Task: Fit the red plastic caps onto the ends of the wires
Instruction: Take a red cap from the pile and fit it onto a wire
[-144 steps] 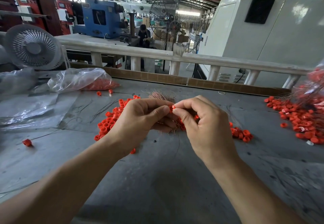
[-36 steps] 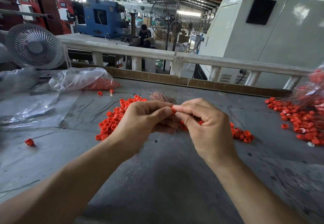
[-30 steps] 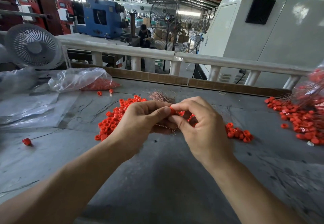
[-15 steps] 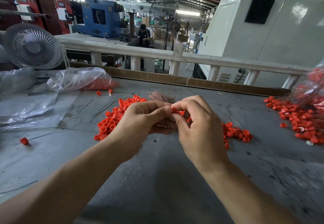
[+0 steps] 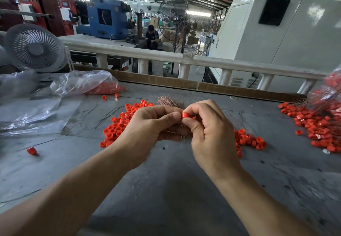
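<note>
My right hand (image 5: 212, 134) pinches a small red plastic cap (image 5: 185, 115) between thumb and forefinger. My left hand (image 5: 149, 128) grips a bundle of thin coppery wires (image 5: 171, 101), whose tips fan out behind my fingers, and its thumb tip meets the cap. The wire end at the cap is hidden by my fingers. A heap of loose red caps (image 5: 120, 125) lies on the grey table (image 5: 166, 189) just left of my hands. A smaller heap (image 5: 249, 140) lies to the right of my right hand.
A clear bag of red caps (image 5: 86, 84) and plastic sheeting lie at the back left beside a white fan (image 5: 35, 48). Capped wires and many red caps (image 5: 317, 126) spread at the right edge. One stray cap (image 5: 31, 150) sits at the left. A white railing (image 5: 184, 60) bounds the table's far side.
Both hands have stayed together over the table's middle. The right hand's fingers have shifted a little, and the red cap now shows more fully between thumb and forefinger.
</note>
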The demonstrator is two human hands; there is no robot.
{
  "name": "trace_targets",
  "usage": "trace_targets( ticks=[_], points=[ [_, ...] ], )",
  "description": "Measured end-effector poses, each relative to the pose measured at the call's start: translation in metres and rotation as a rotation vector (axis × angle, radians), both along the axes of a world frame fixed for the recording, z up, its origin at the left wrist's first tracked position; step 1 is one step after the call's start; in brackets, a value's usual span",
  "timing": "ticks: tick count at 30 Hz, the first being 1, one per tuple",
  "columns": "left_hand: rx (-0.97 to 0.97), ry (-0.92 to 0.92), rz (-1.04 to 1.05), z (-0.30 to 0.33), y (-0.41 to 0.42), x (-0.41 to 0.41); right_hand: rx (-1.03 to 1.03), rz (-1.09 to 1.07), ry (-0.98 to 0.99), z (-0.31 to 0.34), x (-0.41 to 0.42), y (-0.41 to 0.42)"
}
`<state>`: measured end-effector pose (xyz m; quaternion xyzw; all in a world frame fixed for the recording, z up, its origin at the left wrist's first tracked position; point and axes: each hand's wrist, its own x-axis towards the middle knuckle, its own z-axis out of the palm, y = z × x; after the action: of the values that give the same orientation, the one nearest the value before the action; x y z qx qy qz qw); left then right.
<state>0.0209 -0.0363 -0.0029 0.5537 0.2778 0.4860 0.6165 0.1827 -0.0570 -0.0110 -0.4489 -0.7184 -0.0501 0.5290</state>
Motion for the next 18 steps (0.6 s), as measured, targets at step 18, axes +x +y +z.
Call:
trace_targets(
  ticks=[18],
  points=[
    [-0.007, -0.035, -0.011, -0.0019, 0.0065, -0.0021, 0.092, -0.045, -0.119, 0.0025, 0.0035, -0.0030]
  ],
)
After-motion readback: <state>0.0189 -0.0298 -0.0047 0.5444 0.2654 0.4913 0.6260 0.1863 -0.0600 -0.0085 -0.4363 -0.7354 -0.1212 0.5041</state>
